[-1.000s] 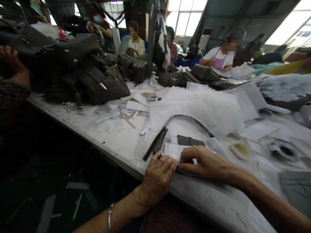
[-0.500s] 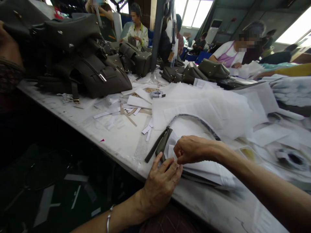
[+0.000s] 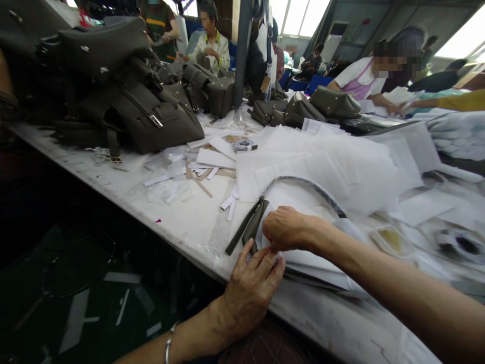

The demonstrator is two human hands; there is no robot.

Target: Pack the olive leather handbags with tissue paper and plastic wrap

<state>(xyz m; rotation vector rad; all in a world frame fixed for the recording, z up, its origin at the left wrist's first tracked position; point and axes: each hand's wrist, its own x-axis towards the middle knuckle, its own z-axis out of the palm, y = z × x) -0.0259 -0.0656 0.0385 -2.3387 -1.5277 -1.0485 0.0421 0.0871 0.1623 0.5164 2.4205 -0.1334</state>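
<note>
A dark olive bag (image 3: 254, 226) lies at the table's front edge, its wrapped handle (image 3: 303, 183) arching behind it and white paper (image 3: 318, 265) over its body. My left hand (image 3: 254, 280) rests on the near side of the bag, fingers spread and slightly bent. Just above its fingertips is my right hand (image 3: 283, 228), curled with the fingers pressed together over the white paper. What its fingertips pinch, if anything, is hidden.
Dark bags (image 3: 151, 111) are heaped at the back left. White sheets (image 3: 322, 162), paper strips (image 3: 215, 157) and a tape roll (image 3: 459, 246) lie on the table (image 3: 182, 212). A post (image 3: 242, 55) stands behind. Several people work beyond.
My right hand has shifted slightly left over the bag. My left hand has stayed nearly in place. A co-worker at the right has leaned and reached forward.
</note>
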